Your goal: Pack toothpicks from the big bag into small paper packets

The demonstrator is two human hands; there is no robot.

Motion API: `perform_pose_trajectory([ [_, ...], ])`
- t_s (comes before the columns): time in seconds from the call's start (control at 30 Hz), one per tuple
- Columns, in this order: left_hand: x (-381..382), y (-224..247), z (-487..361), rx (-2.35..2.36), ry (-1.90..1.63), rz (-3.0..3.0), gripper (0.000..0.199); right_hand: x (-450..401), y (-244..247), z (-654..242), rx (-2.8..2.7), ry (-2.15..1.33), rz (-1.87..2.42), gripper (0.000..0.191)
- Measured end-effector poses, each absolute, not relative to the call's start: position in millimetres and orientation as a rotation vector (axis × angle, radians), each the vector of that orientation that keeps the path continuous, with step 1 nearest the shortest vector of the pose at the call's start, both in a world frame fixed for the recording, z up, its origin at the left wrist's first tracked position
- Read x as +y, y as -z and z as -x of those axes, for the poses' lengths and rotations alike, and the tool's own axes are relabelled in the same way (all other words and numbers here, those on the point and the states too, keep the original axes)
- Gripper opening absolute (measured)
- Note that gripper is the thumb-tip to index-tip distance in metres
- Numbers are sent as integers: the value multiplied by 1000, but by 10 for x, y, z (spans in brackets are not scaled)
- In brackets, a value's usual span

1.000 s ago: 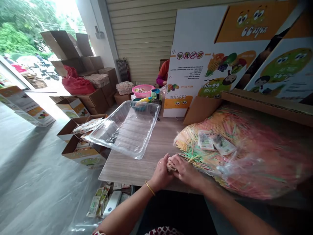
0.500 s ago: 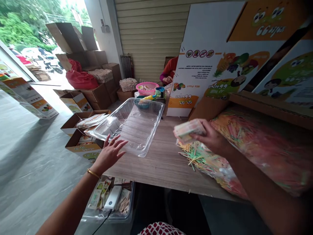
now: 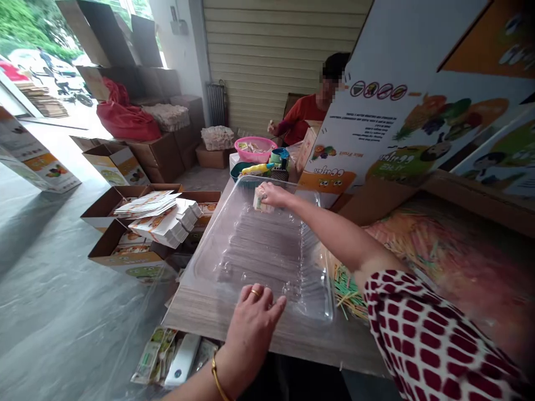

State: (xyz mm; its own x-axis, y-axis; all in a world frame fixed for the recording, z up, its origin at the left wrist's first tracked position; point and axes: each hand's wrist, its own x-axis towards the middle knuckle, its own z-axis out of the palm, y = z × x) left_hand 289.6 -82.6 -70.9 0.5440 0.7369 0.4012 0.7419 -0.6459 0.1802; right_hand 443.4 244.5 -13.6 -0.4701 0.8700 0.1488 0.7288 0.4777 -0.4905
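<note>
A clear plastic tray point(image 3: 267, 253) lies on the wooden table point(image 3: 200, 309) in front of me. At its far end my right hand point(image 3: 273, 196) is closed on a small wrapped packet point(image 3: 262, 201), inside the tray's rim. My left hand point(image 3: 253, 317) is over the tray's near edge with its fingers bent and a little apart, holding nothing. To the right of the tray, thin coloured sticks point(image 3: 349, 289) spill from a large plastic bag of sticks point(image 3: 451, 256), partly hidden by my right arm.
Behind the tray stand a pink basket point(image 3: 256, 149) and a yellow tool point(image 3: 256, 169). A person in red point(image 3: 305, 117) sits beyond. Tall printed cartons point(image 3: 376, 122) rise at the right. Open boxes point(image 3: 125, 253) with flat cartons point(image 3: 167, 220) are at the left.
My right hand has carried the packet leftward and away, over the tray's far end. The tray now lies flatter and nearer on the table. My left hand has moved right.
</note>
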Motion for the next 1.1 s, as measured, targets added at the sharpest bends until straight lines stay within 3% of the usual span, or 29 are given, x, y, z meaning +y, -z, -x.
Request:
perform_pose_trajectory([
  [0.17,-822,745,-3058,-1309,769,2757,31,2890,517,-4259,-2531,-602,1339,40],
  [0.5,-791,871,-3147,-1223,969,2634,27,3209,661,-3985,-2749,-783,1185,40],
  [0.87,-802,758,-3180,-1285,1007,2530,24,2931,989,-3951,-2884,419,870,70],
  [1.1,-799,734,-3179,-1297,1010,2550,27,2625,1122,-3969,-2886,719,742,53],
])
